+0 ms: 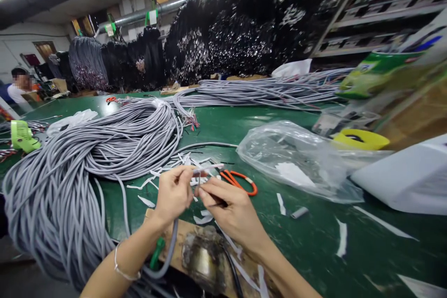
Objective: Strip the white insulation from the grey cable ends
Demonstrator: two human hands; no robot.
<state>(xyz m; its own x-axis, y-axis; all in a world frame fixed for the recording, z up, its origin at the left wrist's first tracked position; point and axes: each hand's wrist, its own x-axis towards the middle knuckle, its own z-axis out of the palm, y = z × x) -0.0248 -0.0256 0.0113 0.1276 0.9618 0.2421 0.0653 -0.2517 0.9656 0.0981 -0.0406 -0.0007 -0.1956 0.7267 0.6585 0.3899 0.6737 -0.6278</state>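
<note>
My left hand (173,193) pinches the stripped end of a grey cable (170,249) that loops down under my wrist. My right hand (228,209) is closed on the thin wires or foil strip sticking out of that cable end (206,170), fingertips touching the left hand's. Both hands hover over the green table (307,242), just in front of orange-handled scissors (240,181) and scattered white scraps (181,160). A large bundle of grey cables (87,158) lies to the left.
A crumpled clear plastic bag (296,158) lies right of the scissors, with a white box (408,177) and yellow tape roll (359,139) beyond. A wooden block with a metal fixture (199,253) sits at the table's near edge. Black cable bundles (244,28) pile up behind; a person (21,86) sits far left.
</note>
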